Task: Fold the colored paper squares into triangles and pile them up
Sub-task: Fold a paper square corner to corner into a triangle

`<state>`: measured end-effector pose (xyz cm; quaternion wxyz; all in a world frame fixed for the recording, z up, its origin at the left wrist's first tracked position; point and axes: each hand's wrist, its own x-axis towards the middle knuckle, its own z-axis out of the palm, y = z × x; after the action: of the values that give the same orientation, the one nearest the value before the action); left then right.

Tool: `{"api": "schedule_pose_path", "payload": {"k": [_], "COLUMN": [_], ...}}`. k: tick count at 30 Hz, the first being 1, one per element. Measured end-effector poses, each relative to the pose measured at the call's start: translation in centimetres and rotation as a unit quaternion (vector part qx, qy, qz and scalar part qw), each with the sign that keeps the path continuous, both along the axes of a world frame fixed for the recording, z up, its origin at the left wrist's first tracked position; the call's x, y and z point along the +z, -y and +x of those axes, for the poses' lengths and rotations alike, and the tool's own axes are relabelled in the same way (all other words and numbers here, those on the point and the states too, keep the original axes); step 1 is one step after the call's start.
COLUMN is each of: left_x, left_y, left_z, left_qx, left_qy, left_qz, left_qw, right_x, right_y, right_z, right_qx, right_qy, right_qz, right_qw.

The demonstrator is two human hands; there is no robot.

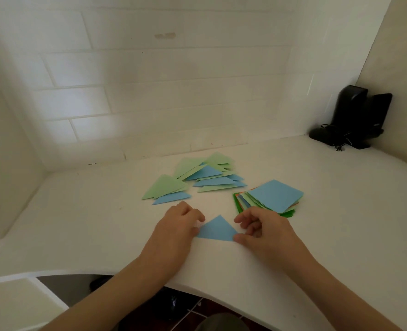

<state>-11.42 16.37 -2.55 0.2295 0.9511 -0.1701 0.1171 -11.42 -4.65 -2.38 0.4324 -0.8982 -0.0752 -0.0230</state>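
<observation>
Colored paper sits in three groups on the white counter (102, 225). Just below the frame's centre lies a blue triangle (218, 230), already folded, its long edge toward the person. The left hand (174, 225) rests on its left corner with fingers curled over the paper edge, and the right hand (259, 232) has its thumb at the right corner while the other fingers hang loosely bent above the counter; whether either hand truly pinches the paper I cannot tell. Right of centre is the stack of unfolded squares (273, 197), blue on top with green and orange edges showing beneath. Above centre spreads the loose pile of finished triangles (202, 176), pale green and blue, more scattered than stacked.

By my reading, the step in hand is pressing the crease on this blue piece. The next move calls for lifting it by one corner and laying it on the pile above, then drawing the top square from the stack.

A black device (355, 118) with a cord stands in the upper right corner; no brand, label or writing is readable anywhere.
</observation>
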Motion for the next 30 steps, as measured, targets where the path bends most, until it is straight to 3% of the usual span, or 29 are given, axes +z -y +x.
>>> {"api": "schedule_pose_path", "payload": {"k": [6, 10, 13, 16, 21, 30], "left_x": [1.6, 2.1, 2.3, 2.3, 2.2, 2.4], "left_y": [3.2, 3.4, 3.0, 2.7, 2.4, 2.3], "left_z": [0.2, 1.2, 1.5, 1.6, 1.6, 1.8], "left_qx": [0.062, 0.063, 0.059, 0.064, 0.07, 0.073], "left_qy": [-0.055, -0.125, -0.139, -0.149, -0.152, -0.168], "left_qz": [0.1, 0.09, 0.057, 0.034, 0.001, -0.008], "left_qw": [0.992, 0.986, 0.987, 0.986, 0.986, 0.983], "right_x": [-0.1, 0.3, 1.1, 1.9, 0.7, -0.3], "right_y": [-0.4, -0.3, 0.7, 3.8, 8.1, 5.5], "right_z": [-0.3, -0.8, -1.0, -0.2, 1.8, 2.2], "right_qx": [0.001, 0.009, -0.019, -0.065, -0.049, -0.046], "right_qy": [0.026, 0.037, 0.131, 0.205, 0.158, 0.138], "right_qz": [-0.008, -0.023, -0.022, -0.084, -0.219, -0.272], "right_qw": [1.0, 0.999, 0.991, 0.973, 0.962, 0.951]}}
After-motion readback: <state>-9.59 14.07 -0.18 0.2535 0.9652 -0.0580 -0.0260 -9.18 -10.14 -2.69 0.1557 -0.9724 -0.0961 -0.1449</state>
